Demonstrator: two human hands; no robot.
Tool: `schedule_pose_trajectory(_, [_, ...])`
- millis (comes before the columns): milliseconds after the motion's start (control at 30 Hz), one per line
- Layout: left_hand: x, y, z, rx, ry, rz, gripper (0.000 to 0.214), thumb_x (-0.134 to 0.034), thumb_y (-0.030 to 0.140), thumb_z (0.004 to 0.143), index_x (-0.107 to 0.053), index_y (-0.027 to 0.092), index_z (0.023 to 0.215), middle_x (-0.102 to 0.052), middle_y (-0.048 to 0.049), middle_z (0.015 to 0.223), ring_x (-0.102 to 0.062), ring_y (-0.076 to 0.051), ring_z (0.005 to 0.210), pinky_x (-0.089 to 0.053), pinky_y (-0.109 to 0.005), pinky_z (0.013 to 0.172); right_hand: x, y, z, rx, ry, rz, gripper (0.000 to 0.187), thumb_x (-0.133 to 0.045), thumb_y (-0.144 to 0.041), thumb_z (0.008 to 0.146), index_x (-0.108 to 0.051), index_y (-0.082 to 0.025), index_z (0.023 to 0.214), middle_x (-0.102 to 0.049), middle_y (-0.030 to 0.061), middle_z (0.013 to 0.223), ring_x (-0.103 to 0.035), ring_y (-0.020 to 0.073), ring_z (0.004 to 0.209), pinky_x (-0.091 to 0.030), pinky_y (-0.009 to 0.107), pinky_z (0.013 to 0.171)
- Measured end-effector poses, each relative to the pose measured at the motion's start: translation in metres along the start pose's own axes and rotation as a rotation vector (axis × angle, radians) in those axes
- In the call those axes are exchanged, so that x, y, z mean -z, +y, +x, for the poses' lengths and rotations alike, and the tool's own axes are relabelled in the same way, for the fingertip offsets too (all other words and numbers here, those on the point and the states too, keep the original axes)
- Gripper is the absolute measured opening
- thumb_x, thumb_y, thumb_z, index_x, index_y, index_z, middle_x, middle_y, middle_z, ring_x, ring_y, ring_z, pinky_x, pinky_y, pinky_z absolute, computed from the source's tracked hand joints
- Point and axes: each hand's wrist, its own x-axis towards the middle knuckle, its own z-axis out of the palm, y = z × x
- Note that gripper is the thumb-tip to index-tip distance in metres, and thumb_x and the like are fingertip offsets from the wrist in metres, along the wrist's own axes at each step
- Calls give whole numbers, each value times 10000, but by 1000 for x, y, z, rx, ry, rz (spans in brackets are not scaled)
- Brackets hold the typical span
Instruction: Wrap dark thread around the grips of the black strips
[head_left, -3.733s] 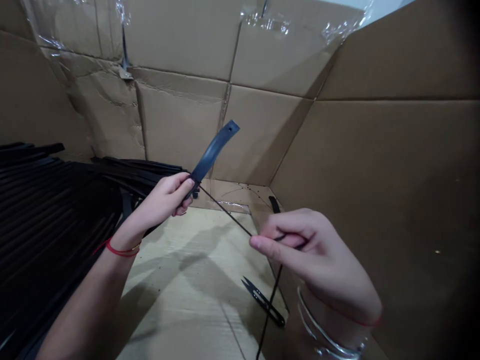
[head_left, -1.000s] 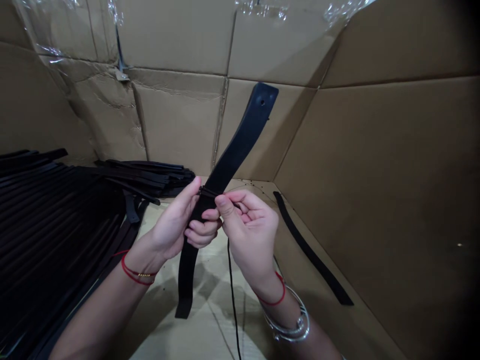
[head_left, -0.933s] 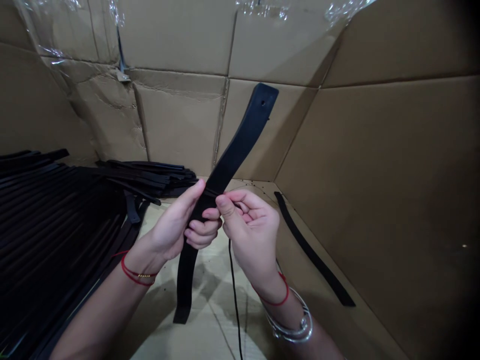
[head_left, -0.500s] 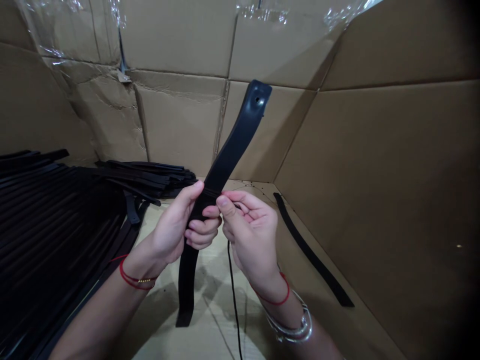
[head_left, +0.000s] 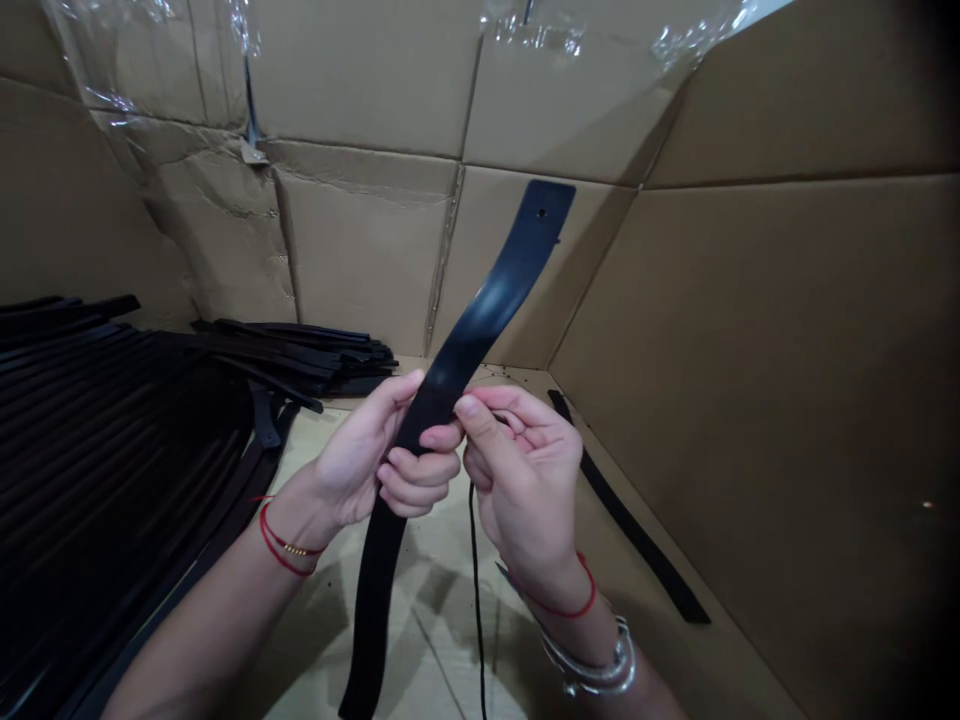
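Clasps a long, smooth, glossy black strip [head_left: 487, 300] in the left hand [head_left: 360, 450], with fingers curled around its middle. Sees it slant in a gentle curve from seven o'clock to one, pierced near its upper end by a small hole. Pinches at its edge with the right hand [head_left: 521, 475], gripping a thin black cord [head_left: 477, 590] trailing toward six o'clock. Has a heap of dark narrow strips [head_left: 112, 450] at nine o'clock, a lone matte strip [head_left: 640, 533] at four, and creased brown cardboard [head_left: 367, 90] patched with shiny clear tape [head_left: 536, 35] at twelve.

Two hands [head_left: 356, 460] [head_left: 529, 475], one cord [head_left: 476, 590] and two separate black strips [head_left: 491, 300] [head_left: 637, 535] are showing; piled strips [head_left: 112, 430] are exceeding reliable count.
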Motion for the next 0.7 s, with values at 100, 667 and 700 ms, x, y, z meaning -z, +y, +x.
schedule_pose_trajectory(100, [1, -2, 4, -27, 41, 127, 575, -319, 652, 898, -475, 154, 657, -317, 73, 483, -230, -28, 352, -213, -130, 331, 3, 0, 4, -10, 15, 8, 98, -793, -217, 755, -712, -163, 751, -582, -46, 529, -271, -12, 347, -199, 118, 312])
schedule_pose_trajectory(667, [-18, -21, 9, -607, 553, 456, 373, -419, 504, 961, -540, 167, 856, -473, 75, 459, -417, -40, 317, -329, -101, 313, -3, 2, 1, -35, -20, 122, 57, -778, -197, 776, -724, -180, 769, -453, -92, 460, -221, -10, 355, -174, 115, 325])
schedule_pose_trajectory(700, [-18, -20, 8, -549, 507, 411, 384, -416, 514, 957, -537, 167, 842, -462, 77, 440, -397, -44, 291, -318, -105, 290, -3, 1, 2, -45, -37, 127, 58, -786, -197, 767, -731, -187, 780, -463, -90, 470, -222, -12, 359, -175, 113, 326])
